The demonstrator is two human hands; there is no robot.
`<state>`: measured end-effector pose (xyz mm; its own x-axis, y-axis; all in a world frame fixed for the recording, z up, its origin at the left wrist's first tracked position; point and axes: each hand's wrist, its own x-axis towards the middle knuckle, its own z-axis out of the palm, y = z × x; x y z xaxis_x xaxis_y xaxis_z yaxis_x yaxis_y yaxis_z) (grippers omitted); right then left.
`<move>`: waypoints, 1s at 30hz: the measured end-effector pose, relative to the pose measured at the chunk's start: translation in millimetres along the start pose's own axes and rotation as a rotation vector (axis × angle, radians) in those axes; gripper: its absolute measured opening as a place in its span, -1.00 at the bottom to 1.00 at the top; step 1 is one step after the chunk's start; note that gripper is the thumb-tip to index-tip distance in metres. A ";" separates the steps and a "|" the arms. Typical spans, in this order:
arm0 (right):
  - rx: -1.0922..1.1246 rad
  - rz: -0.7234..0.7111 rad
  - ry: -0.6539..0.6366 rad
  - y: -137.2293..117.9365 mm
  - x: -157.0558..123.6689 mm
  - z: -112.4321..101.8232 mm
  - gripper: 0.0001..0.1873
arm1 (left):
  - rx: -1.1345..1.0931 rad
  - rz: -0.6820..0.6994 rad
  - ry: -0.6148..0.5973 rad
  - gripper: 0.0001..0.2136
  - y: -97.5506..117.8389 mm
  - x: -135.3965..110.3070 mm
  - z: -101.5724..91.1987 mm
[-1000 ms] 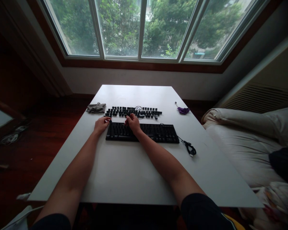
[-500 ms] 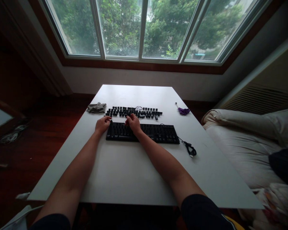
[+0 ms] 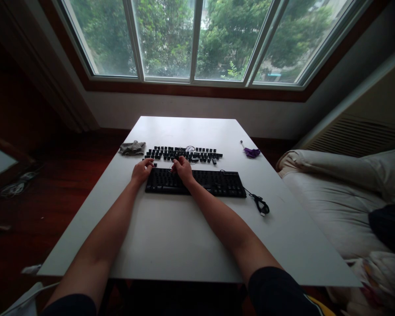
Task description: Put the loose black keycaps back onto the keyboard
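Resting my left hand (image 3: 141,170) loosely parted beside a far-left key (image 3: 155,165); my right hand (image 3: 183,170) pinches something thin (image 3: 170,169) over the keyboard (image 3: 213,182).

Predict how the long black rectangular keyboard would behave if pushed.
The black keyboard would probably stay stiff, being one straight slab, and seems unlikely to tip, lying flat. Its bundled black cable looks floppy and would likely trail along.

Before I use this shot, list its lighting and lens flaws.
Head view: window bright, room dim; head view: pale glare across the far end of the white table; head view: keyboard dark, its key legends unreadable; head view: detail at the right hand's fingertips too small and dark to make out; head view: wide-angle stretch toward the edges.
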<state>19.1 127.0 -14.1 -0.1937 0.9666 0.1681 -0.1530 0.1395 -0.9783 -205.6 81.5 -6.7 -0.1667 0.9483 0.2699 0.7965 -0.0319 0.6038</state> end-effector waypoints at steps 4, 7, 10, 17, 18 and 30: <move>-0.005 -0.008 -0.003 -0.1 0.0 -0.3 -0.69 | 0.024 0.073 0.002 -0.63 3.6 -0.8 3.8; -0.005 -0.013 -0.007 -0.2 -0.1 -0.4 -0.70 | 0.034 0.131 0.030 -0.64 0.3 0.2 7.1; -0.013 -0.018 -0.008 -0.3 0.1 -0.3 -0.69 | 0.024 0.167 0.050 -0.63 -5.2 1.8 9.5; -0.016 -0.011 -0.010 -1.7 -1.2 0.1 -0.67 | 0.019 0.167 0.055 -0.61 -9.7 3.3 10.8; -0.020 -0.010 -0.010 -1.6 -1.3 0.0 -0.68 | 0.019 0.169 0.054 -0.61 -9.4 3.2 10.8; -0.029 -0.017 -0.017 1.5 0.9 0.2 -0.67 | 0.037 0.184 0.065 -0.59 -8.3 2.6 11.7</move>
<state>18.6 128.0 -15.4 -0.2073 0.9603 0.1868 -0.1288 0.1625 -0.9783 -205.8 87.9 -19.8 -0.0523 0.9049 0.4223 0.8378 -0.1904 0.5117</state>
